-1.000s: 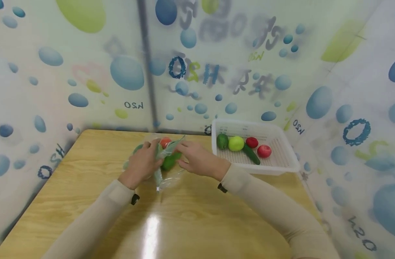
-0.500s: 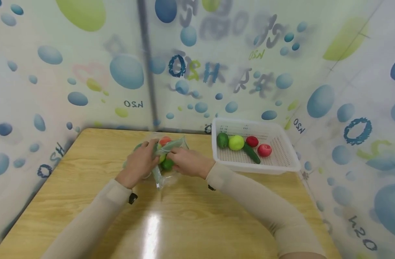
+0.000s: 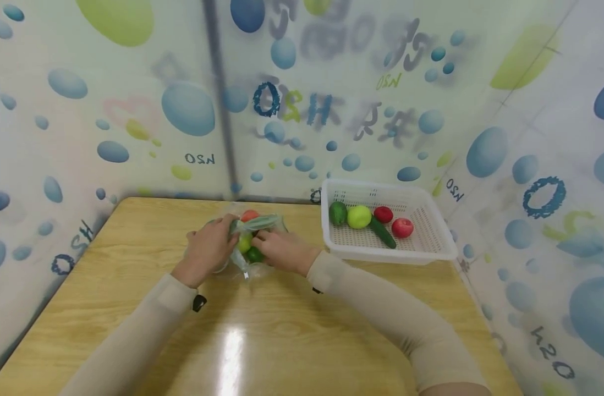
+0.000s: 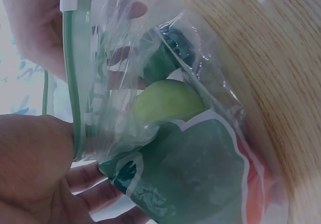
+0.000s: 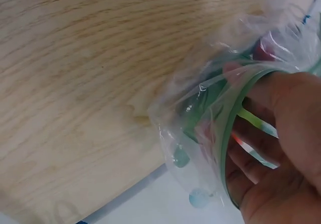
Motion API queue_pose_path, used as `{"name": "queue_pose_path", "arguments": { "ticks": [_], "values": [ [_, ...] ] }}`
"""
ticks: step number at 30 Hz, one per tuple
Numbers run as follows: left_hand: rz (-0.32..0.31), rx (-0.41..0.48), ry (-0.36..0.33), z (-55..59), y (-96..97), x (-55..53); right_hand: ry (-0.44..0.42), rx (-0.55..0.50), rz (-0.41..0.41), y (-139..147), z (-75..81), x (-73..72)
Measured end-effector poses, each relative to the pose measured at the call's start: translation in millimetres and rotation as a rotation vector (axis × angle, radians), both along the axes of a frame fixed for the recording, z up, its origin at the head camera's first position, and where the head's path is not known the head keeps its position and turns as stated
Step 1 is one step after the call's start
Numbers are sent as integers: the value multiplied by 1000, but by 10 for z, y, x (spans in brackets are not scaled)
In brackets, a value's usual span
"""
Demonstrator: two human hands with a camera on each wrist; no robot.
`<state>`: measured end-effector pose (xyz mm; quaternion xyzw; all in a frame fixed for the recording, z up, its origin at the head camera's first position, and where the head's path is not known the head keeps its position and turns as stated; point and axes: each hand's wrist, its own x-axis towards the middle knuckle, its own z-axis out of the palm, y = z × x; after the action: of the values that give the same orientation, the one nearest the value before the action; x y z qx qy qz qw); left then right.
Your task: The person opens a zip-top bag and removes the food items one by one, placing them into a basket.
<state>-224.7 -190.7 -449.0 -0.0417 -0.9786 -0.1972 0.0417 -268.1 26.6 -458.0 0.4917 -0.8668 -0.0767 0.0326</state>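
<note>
A clear zip bag (image 3: pixel 262 222) with a green zip rim lies on the wooden table. My left hand (image 3: pixel 210 245) pinches the rim at its left side, thumb and fingers on either side of the plastic. My right hand (image 3: pixel 284 250) reaches in through the mouth, with its fingers (image 5: pixel 253 133) extended inside the rim. Near those fingertips lies a dark green vegetable (image 4: pixel 160 61), its kind blurred by the plastic. A yellow-green round fruit (image 4: pixel 168 101) is beside it. An orange-red patch (image 3: pixel 249 215) shows at the bag's far end; I cannot tell whether it is print or produce.
Right of the bag stands a white perforated basket (image 3: pixel 435 231). In it lie a dark green fruit (image 3: pixel 338 213), a yellow-green apple (image 3: pixel 358 216), a cucumber (image 3: pixel 383 232), a dark red fruit (image 3: pixel 383 214) and a red apple (image 3: pixel 402 227). Patterned walls surround the table (image 3: pixel 282 330).
My right hand has moved left and deeper into the bag's mouth. The left hand keeps hold of the rim and has shifted slightly. The basket's contents look the same.
</note>
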Motion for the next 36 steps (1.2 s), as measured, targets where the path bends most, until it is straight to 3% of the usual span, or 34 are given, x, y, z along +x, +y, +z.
{"name": "queue_pose_path", "arguments": {
  "ticks": [7, 18, 26, 36],
  "values": [
    [-5, 12, 0, -42, -17, -30, 132, 70, 31, -24, -85, -1],
    [-48, 32, 9, -42, -48, -46, 211, 106, 49, -22, -129, -3],
    [-46, 54, -27, -21, -59, -42, 195, 72, 57, -1, -129, 4],
    [-61, 57, -17, -32, -63, -45, 254, -11, 18, 30, -142, 41]
  ]
}}
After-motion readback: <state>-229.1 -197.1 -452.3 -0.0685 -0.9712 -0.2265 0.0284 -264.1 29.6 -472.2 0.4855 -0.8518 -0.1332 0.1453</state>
